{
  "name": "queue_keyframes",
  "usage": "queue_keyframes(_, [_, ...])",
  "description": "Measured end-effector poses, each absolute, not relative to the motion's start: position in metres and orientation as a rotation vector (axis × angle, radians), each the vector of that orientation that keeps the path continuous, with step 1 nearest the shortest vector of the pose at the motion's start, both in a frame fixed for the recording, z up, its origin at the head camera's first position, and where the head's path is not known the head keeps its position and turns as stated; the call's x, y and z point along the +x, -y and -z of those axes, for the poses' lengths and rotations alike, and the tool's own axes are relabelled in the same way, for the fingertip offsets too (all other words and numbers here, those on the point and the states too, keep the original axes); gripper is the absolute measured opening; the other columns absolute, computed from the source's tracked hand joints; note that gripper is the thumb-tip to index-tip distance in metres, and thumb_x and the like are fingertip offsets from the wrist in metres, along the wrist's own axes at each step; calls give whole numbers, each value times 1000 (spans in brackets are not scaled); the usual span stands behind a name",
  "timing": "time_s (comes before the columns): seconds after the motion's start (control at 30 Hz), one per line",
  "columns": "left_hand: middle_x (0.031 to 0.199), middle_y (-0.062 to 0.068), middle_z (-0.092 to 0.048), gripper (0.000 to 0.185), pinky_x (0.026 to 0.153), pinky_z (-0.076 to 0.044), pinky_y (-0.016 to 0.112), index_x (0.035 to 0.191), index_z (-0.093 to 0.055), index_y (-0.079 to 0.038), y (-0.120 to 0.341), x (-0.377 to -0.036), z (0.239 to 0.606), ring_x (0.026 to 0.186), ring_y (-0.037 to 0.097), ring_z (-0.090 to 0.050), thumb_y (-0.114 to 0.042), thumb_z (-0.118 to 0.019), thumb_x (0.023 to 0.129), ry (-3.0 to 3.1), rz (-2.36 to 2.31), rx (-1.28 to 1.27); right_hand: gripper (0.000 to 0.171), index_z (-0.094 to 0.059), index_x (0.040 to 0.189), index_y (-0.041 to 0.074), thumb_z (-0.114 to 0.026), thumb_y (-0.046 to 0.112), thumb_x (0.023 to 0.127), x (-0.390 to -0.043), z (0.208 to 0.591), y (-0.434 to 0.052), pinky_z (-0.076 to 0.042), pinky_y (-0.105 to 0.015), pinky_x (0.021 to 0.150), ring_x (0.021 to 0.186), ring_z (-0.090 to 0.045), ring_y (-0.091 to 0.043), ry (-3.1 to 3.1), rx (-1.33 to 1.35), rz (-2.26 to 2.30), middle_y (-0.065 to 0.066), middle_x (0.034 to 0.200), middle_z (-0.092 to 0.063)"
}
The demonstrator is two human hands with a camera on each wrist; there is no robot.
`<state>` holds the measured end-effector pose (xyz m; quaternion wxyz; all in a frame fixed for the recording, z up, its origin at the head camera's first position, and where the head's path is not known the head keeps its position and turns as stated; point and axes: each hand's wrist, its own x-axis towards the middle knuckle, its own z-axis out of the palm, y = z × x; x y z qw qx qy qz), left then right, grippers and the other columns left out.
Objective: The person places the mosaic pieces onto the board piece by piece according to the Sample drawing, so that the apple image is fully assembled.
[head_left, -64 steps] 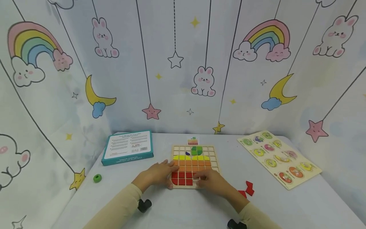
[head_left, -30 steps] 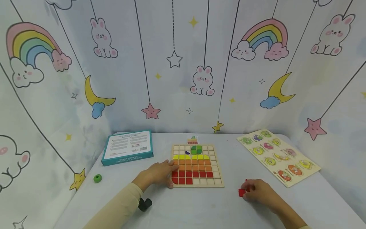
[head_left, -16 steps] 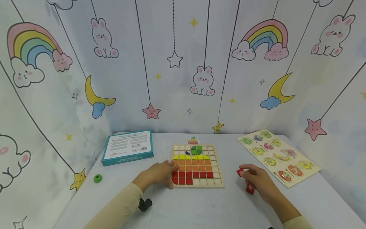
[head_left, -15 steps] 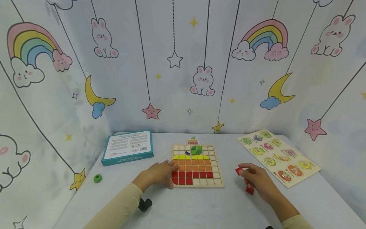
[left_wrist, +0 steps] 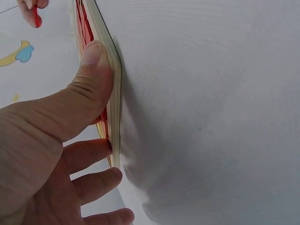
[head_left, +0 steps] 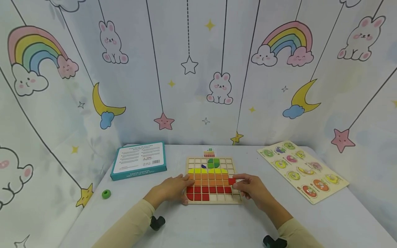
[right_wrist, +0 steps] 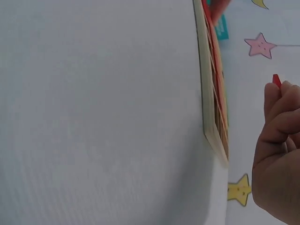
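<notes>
The right hand (head_left: 252, 189) has come back from the table's right side, where it was picking up a red tile (head_left: 231, 181), and is now holding that tile pinched in its fingertips over the right edge of the wooden grid board (head_left: 237, 199), level with the orange and red rows. The left hand (head_left: 172, 188) is resting with relaxed fingers against the board's left edge, thumb (left_wrist: 91, 75) pressing on the rim. A small pattern card (head_left: 209, 152) is lying just behind the board. Farther out, a teal box (head_left: 139, 159) is sitting at the left, a green ring (head_left: 106, 194) near it, and a fruit peg puzzle (head_left: 302, 170) at the right.
</notes>
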<state>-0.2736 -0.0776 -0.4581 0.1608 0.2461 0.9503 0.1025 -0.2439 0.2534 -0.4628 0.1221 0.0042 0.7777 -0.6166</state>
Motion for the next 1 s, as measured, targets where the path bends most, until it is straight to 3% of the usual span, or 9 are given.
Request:
queue_keyframes(0.33, [161, 6, -42, 78, 114, -36, 62, 150, -53, -26, 79, -273, 457, 149, 36, -35, -40, -86, 80, -2711, -299, 692, 31, -76, 116, 16, -83, 23, 86, -247, 480, -196, -43, -30, 64, 86, -51, -18, -2642, -389, 1141, 1, 86, -59])
queue_keyframes(0.47, [161, 5, -42, 78, 114, -36, 62, 150, -53, -28, 80, -273, 457, 150, 35, -35, -41, -86, 80, -2709, -302, 679, 30, -77, 112, 16, -85, 20, 83, -247, 480, -187, -41, -27, 60, 77, -51, -15, -2716, -443, 1035, 4, 78, -58])
queue_keyframes(0.6, [161, 5, -42, 79, 114, -36, 62, 150, -53, -28, 80, -274, 457, 149, 35, -35, -41, -86, 80, -2708, -296, 686, 32, -77, 115, 18, -85, 20, 84, -245, 479, -188, -42, -27, 61, 79, -52, -15, -2725, -431, 1016, 5, 81, -59])
queue_keyframes(0.8, [161, 5, -41, 78, 114, -36, 62, 150, -53, -27, 79, -273, 455, 150, 35, -35, -40, -86, 80, -2705, -297, 687, 32, -74, 122, 18, -78, 23, 90, -240, 463, -224, -47, -30, 67, 90, -53, -18, -2670, -310, 1184, 1, 93, -62])
queue_keyframes(1.0, [162, 5, -41, 79, 114, -36, 62, 151, -52, -27, 78, -274, 455, 150, 35, -34, -41, -86, 80, -2703, -285, 687, 46, -61, 136, 5, -72, 25, 96, -232, 456, -312, -39, -24, 52, 64, -46, -13, -2416, 46, 1697, -3, 94, -60])
